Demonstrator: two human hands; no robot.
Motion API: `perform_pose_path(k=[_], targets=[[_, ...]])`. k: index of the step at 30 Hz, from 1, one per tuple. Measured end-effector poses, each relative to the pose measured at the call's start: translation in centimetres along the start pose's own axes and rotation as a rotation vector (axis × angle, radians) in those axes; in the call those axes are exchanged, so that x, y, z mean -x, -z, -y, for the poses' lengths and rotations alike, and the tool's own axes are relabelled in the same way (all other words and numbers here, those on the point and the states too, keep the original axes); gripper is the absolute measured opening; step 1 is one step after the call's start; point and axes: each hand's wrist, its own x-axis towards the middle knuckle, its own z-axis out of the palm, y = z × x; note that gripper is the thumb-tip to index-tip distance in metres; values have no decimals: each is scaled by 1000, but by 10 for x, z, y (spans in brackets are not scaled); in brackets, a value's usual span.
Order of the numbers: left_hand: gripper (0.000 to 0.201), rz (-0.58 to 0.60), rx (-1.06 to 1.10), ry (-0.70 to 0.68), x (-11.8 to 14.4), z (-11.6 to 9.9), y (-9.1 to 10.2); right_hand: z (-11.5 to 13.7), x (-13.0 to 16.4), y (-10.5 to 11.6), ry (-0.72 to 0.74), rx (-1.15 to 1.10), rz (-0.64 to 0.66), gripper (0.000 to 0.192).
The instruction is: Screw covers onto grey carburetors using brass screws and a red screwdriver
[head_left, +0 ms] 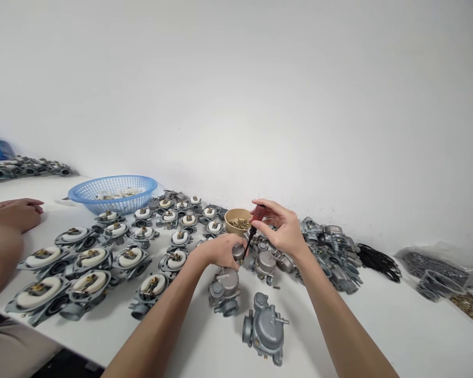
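My right hand (280, 227) grips a red-handled screwdriver (255, 220), tip pointing down at a grey metal carburetor (225, 287) on the white table (378, 325). My left hand (220, 250) is closed around the top of that carburetor, holding it in place. Just behind the hands stands a small tan bowl of brass screws (238, 219). Another closed grey carburetor (265, 328) lies nearer to me, apart from both hands.
Several open carburetor bodies with white floats (90, 257) are laid out in rows at left. A blue plastic basket (113, 192) stands behind them. Another person's hand (13, 213) rests at far left. More carburetors (331, 249), black rubber rings (378, 261) and bags of parts (441, 270) lie at right.
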Motion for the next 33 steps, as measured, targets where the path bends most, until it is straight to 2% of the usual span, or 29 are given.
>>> perform_pose_path(k=[12,18,29,33], targets=[[31,-4,27,-7,-5,5,-4,3,0,1,0,1,-25,38],[33,-7,29,25,-6,7,-5,2,0,-1,-7,8,10,37],[32,-10,53,43,-2,0,-2,2,0,0,-4,8,-31,38],[31,-12,55,32,-3,1,-3,1,0,-1,-8,18,5,38]])
